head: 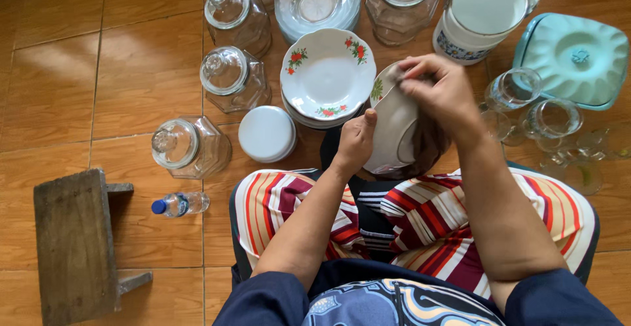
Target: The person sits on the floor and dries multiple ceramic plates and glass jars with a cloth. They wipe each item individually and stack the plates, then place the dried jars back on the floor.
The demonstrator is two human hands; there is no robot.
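My left hand [355, 140] grips the near edge of a white plate [393, 129] with a floral rim, held tilted above my lap. My right hand [439, 89] presses a dark cloth [428, 143] against the plate's upper rim. Just to the left of the held plate sits a stack of white plates with red flowers [327, 73] on the floor. A striped cloth [420, 217] covers my knees.
Glass jars with lids [234, 79] [187, 145] [236, 17] [401, 4] stand around. A small white lid [266, 133], a stack of clear plates [317, 4], a white pot [483, 14], a turquoise covered dish [572, 60], drinking glasses [552, 121], a water bottle [179, 204] and a wooden stool [75, 247] lie on the tiled floor.
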